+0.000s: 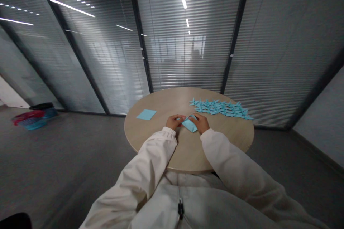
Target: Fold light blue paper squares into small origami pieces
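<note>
A partly folded sheet of light blue origami paper is held between my two hands above the middle of the round table. My left hand pinches its left corner with thumb and fingers. On the other side, my right hand grips the upper right edge, its fingers covering part of the folds. To the left lies a flat stack or sheet of blue square paper. Several folded blue paper cranes stand in rows at the table's back right.
The round wooden table stands close to a glass partition with blinds. On the floor at far left are bins or baskets, one with a red rim. A dark rounded object shows at the lower left corner.
</note>
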`<state>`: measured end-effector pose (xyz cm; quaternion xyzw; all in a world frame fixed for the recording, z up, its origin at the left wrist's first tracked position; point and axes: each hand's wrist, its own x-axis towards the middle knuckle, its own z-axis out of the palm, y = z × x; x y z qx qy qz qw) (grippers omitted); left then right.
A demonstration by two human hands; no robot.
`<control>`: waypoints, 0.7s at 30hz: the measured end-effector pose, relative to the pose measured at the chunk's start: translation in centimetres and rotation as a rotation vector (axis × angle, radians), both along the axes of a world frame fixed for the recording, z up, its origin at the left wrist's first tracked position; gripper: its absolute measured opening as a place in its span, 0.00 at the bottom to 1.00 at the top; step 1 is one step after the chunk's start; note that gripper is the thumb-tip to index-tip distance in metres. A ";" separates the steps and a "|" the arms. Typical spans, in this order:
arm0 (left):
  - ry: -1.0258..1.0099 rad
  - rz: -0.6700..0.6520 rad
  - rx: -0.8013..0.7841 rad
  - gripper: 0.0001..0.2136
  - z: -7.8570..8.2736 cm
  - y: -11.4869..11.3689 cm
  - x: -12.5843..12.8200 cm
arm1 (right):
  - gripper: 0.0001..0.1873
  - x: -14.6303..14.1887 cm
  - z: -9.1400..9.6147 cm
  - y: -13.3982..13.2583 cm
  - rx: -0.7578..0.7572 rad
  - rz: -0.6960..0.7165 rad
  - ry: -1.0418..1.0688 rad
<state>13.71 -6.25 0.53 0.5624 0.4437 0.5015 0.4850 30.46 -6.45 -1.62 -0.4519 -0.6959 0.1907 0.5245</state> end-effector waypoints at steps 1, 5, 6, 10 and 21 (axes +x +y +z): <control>0.011 -0.009 0.007 0.18 0.0 0.0 0.0 | 0.14 0.0 0.1 0.0 -0.002 -0.021 -0.023; 0.065 -0.036 0.004 0.21 -0.2 0.0 -0.1 | 0.16 0.0 0.1 -0.1 -0.007 -0.045 -0.054; 0.073 -0.039 -0.003 0.21 -0.2 0.0 -0.2 | 0.16 0.0 0.1 -0.1 -0.003 -0.042 -0.055; 0.073 -0.066 -0.016 0.22 -0.3 0.1 -0.2 | 0.15 0.1 -0.2 0.2 0.018 -0.046 -0.047; 0.118 -0.106 0.039 0.21 -1.0 0.6 -0.1 | 0.14 0.0 -0.4 0.5 -0.051 -0.022 0.082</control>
